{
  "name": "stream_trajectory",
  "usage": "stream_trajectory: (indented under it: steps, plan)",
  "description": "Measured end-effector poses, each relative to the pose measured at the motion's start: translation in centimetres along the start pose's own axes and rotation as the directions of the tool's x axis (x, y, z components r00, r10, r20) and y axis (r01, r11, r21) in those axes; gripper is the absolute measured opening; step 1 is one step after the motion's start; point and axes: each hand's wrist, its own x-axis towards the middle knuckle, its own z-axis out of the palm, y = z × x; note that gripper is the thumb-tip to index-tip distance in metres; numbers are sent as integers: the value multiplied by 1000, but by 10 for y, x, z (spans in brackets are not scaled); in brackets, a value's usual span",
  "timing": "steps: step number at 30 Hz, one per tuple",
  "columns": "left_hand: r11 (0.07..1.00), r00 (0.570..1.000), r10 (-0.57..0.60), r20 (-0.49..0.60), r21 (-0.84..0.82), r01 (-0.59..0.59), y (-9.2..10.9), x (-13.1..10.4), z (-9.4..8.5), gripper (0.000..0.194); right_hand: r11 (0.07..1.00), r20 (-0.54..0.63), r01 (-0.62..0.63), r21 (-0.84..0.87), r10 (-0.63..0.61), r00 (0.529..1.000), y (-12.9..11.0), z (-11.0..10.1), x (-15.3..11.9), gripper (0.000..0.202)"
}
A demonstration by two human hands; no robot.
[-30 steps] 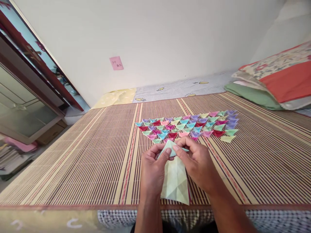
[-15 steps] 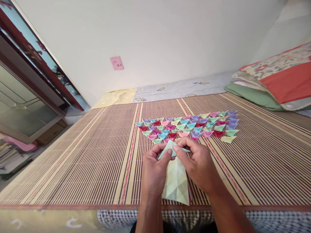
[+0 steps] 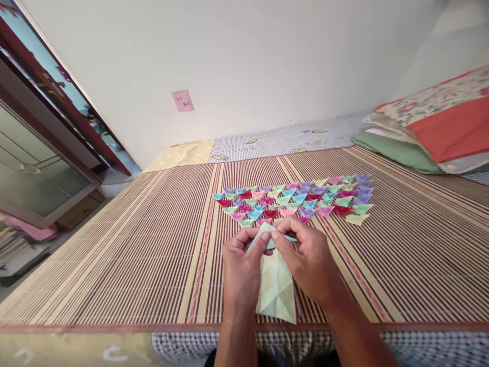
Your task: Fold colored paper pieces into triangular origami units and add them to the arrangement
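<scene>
Between my two hands is a small pale green folded paper boat (image 3: 267, 230), its peak pointing up and away from me. My left hand (image 3: 244, 257) pinches its left side between thumb and fingers. On the other side my right hand (image 3: 301, 250) grips it, thumb near the middle and fingers curled behind. Below it, a creased pale yellow-green paper sheet (image 3: 275, 293) lies on the mat, partly covered by my hands; a dark red edge shows under it. Just beyond, several rows of colourful folded paper boats (image 3: 282, 200) stand on the mat.
A striped bamboo mat (image 3: 133, 265) covers the bed. Folded bedding with a red and floral pillow (image 3: 451, 122) lies at the far right. A pink note (image 3: 183, 100) is stuck on the white wall. A glass-panelled door (image 3: 34, 168) stands at the left.
Both thumbs have shifted slightly up towards the peak of the folded paper, and they now sit closer together. The grip stays on the same piece, and the view has moved a little.
</scene>
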Motion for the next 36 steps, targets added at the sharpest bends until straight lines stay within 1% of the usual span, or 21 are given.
stream_trajectory:
  steps: [3,11,15,22,25,28,30,32,34,36]
  plan:
    - [1000,1000,5,-2,21,-5,0,0,0,18,1000,-18,-1,-12,1,1000,0,2,0,21]
    - [998,998,42,54,42,-44,2,0,-3,20,1000,-33,5,-26,-6,999,-2,2,-1,20]
    - [996,996,62,61,55,-65,2,0,-3,23,1000,-50,-3,-14,3,999,-2,2,-1,19]
    - [998,996,40,86,51,-44,1,-1,-4,26,1000,-75,-20,1,20,997,-1,3,-1,17]
    - [999,995,40,92,30,-43,0,0,-5,26,999,-47,-35,6,36,998,-1,0,-1,18]
    - [1000,996,23,92,6,-24,0,1,-6,23,998,22,-55,16,55,998,0,-5,1,20]
    - [1000,995,8,100,6,-9,0,1,-7,23,994,52,-91,62,88,995,2,-6,2,20]
    - [1000,995,19,93,-17,-17,0,1,-6,23,976,49,-141,166,135,990,4,-6,2,17]
    - [995,997,39,70,-95,-33,0,0,-5,21,936,43,-194,292,190,981,5,-4,3,21]
    - [984,998,50,44,-174,-42,-1,-1,-3,19,883,81,-255,393,243,967,5,-1,3,25]
